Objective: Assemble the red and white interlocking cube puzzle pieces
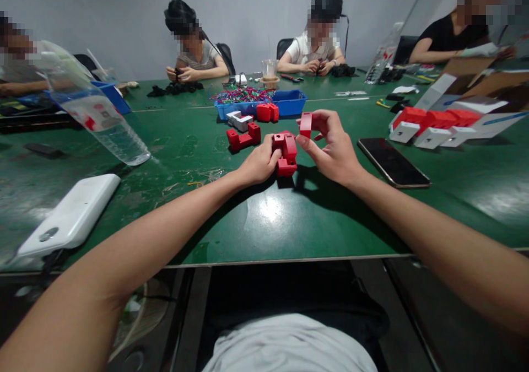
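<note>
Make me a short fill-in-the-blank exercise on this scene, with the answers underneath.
1. The left hand and the right hand hold parts coloured ____.
2. The phone lies nearer the ____ hand.
3. The table is coloured ____.

Missing words: red; right; green.

The tray (221,112) is blue, its wires (243,93) mixed pink and green; in front of the tray, the held block (290,149) and held piece (306,125) are red, the loose bracket (247,139) red, the notched part (239,121) white; the phone screen (394,162), front-right of the tray, is black, the table (268,234) beneath green
</note>
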Demonstrator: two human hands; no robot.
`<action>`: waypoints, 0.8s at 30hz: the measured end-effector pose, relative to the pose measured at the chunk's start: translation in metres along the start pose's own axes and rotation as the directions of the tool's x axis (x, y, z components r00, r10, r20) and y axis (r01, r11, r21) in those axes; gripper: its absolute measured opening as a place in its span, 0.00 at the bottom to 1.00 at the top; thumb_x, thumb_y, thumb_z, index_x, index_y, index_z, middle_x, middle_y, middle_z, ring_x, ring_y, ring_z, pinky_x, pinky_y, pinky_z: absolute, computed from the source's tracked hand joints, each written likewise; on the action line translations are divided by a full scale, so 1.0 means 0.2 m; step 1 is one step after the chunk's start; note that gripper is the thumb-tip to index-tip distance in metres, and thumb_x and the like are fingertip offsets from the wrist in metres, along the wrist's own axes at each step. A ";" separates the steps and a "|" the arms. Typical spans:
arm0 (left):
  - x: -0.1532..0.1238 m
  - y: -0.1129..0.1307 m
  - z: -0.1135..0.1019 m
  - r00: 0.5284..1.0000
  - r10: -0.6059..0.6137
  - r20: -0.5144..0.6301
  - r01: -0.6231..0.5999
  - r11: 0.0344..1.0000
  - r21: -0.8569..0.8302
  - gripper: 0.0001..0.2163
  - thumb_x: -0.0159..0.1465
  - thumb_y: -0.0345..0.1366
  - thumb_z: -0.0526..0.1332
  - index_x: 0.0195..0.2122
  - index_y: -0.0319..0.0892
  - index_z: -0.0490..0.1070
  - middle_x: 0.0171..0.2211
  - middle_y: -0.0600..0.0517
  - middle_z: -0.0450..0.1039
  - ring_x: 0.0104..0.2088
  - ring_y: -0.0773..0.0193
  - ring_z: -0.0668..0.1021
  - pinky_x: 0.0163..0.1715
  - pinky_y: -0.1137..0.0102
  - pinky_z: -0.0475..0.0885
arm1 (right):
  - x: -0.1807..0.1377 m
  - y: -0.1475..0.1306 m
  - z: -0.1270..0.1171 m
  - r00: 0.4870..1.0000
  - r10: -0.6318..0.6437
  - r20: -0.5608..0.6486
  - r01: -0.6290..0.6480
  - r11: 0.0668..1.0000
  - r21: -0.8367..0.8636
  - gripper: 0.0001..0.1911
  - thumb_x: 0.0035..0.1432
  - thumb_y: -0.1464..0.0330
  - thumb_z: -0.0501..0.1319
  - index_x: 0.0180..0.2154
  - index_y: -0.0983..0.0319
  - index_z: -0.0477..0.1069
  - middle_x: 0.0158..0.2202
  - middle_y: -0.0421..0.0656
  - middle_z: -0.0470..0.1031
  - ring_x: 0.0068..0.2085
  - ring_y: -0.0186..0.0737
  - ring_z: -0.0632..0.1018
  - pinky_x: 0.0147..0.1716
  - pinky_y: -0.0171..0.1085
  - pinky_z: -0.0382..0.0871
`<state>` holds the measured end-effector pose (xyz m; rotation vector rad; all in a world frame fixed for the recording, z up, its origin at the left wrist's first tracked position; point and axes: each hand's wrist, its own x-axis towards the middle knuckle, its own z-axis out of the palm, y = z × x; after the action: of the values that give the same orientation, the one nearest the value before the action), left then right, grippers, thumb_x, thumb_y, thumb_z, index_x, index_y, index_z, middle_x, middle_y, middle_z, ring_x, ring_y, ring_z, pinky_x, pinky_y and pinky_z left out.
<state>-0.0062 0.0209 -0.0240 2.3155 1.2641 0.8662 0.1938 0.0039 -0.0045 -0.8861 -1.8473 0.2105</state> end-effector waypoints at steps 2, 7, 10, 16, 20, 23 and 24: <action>0.00 0.00 0.00 1.000 0.012 0.001 -0.012 1.000 0.002 0.16 0.69 0.36 0.49 0.56 0.38 0.58 0.49 0.39 0.74 0.47 0.50 0.80 0.49 0.55 0.73 | -0.01 -0.03 0.00 0.999 -0.021 0.049 0.017 0.997 0.075 0.30 0.61 0.47 0.60 0.57 0.56 0.60 0.54 0.50 0.74 0.52 0.51 0.78 0.51 0.51 0.73; 0.01 -0.03 0.01 0.998 0.057 -0.025 -0.058 0.997 -0.046 0.17 0.68 0.38 0.50 0.56 0.37 0.58 0.49 0.38 0.74 0.46 0.50 0.80 0.49 0.53 0.73 | -0.04 -0.12 0.00 0.973 -0.127 0.192 0.115 0.991 0.072 0.31 0.62 0.52 0.60 0.61 0.56 0.57 0.60 0.53 0.70 0.57 0.54 0.74 0.56 0.52 0.69; 0.01 -0.05 0.02 0.985 0.166 -0.056 -0.171 0.979 -0.108 0.17 0.66 0.38 0.53 0.55 0.38 0.60 0.52 0.38 0.72 0.51 0.51 0.78 0.54 0.53 0.72 | -0.05 -0.13 0.00 0.939 -0.209 0.274 0.211 0.977 0.023 0.30 0.62 0.55 0.61 0.62 0.56 0.56 0.61 0.53 0.69 0.59 0.55 0.73 0.57 0.54 0.67; 0.01 -0.06 0.03 0.927 0.345 -0.146 -0.364 0.922 -0.134 0.20 0.64 0.42 0.60 0.54 0.40 0.61 0.57 0.37 0.68 0.57 0.51 0.73 0.60 0.54 0.66 | -0.05 -0.09 0.02 0.916 -0.302 0.264 0.327 0.944 -0.052 0.28 0.61 0.57 0.63 0.59 0.57 0.60 0.61 0.54 0.69 0.61 0.57 0.71 0.58 0.55 0.63; 0.01 -0.05 0.03 0.933 0.320 -0.167 -0.336 0.938 -0.081 0.20 0.68 0.42 0.53 0.59 0.39 0.57 0.57 0.37 0.68 0.56 0.54 0.73 0.59 0.55 0.67 | -0.04 -0.08 0.02 0.936 -0.288 0.200 0.306 0.950 -0.061 0.27 0.60 0.57 0.64 0.57 0.58 0.61 0.60 0.55 0.70 0.60 0.56 0.72 0.57 0.55 0.64; 0.00 -0.05 0.03 0.940 0.301 -0.159 -0.313 0.948 -0.057 0.20 0.69 0.40 0.51 0.60 0.37 0.54 0.56 0.37 0.68 0.56 0.54 0.73 0.58 0.57 0.67 | -0.03 -0.07 0.01 0.942 -0.267 0.203 0.282 0.958 -0.048 0.28 0.59 0.54 0.64 0.57 0.58 0.61 0.61 0.55 0.69 0.61 0.56 0.71 0.58 0.56 0.64; 0.00 -0.05 0.03 0.942 0.296 -0.155 -0.308 0.950 -0.058 0.20 0.70 0.40 0.50 0.60 0.37 0.54 0.57 0.37 0.68 0.56 0.54 0.73 0.58 0.57 0.67 | -0.03 -0.07 0.01 0.943 -0.255 0.214 0.270 0.962 -0.044 0.29 0.59 0.53 0.64 0.56 0.57 0.61 0.61 0.55 0.69 0.61 0.56 0.71 0.58 0.56 0.64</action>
<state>-0.0090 0.0262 -0.0334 2.4564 0.9158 1.1823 0.1858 -0.0097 -0.0024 -0.6762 -2.1578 0.0703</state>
